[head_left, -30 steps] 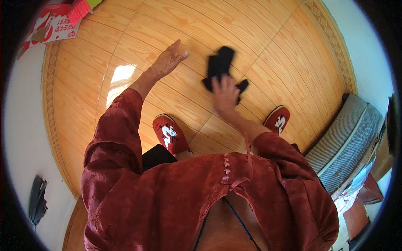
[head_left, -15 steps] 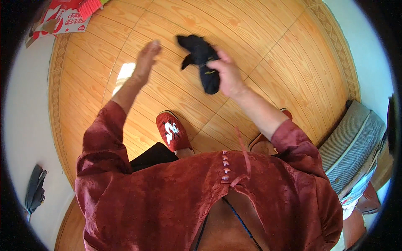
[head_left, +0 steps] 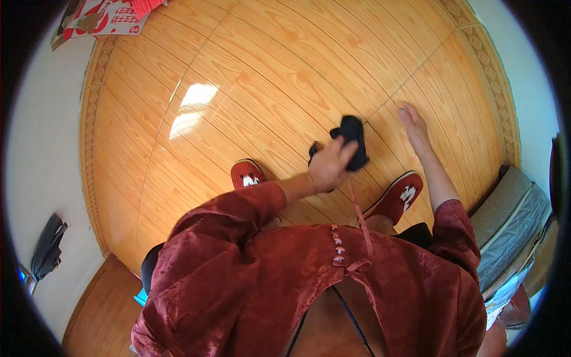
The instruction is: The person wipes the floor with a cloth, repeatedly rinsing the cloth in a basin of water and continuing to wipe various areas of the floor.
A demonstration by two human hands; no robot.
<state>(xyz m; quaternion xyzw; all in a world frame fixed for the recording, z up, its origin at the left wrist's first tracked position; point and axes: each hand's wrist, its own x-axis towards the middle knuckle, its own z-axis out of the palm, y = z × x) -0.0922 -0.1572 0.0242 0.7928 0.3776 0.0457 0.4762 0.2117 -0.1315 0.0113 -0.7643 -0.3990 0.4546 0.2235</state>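
Note:
A soft black cloth item (head_left: pixel 358 146), perhaps a sock or glove, is in my left hand (head_left: pixel 330 165), over the floor between my feet. Dark cloth shows on both sides of the hand, and the fingers, a little smeared by motion, lie across it. Whether the cloth touches the floor I cannot tell. My right hand (head_left: pixel 414 126) is apart from it to the right, fingers loosely extended and holding nothing. Below the hands are my red knitted slippers with white patterns, the left one (head_left: pixel 248 172) partly covered by my sleeve and the right one (head_left: pixel 397 199) turned outward.
Glossy wood-patterned tiles (head_left: pixel 267 77) cover the floor. A red and white carton (head_left: pixel 113 22) lies at the far left by the wall. Grey folded padding (head_left: pixel 505 223) stands close on my right. Something dark (head_left: pixel 49 247) hangs on the left wall.
The black cloth has passed from my right hand to my left and come nearer my body. My left hand has swung right; my right hand has moved away to the right.

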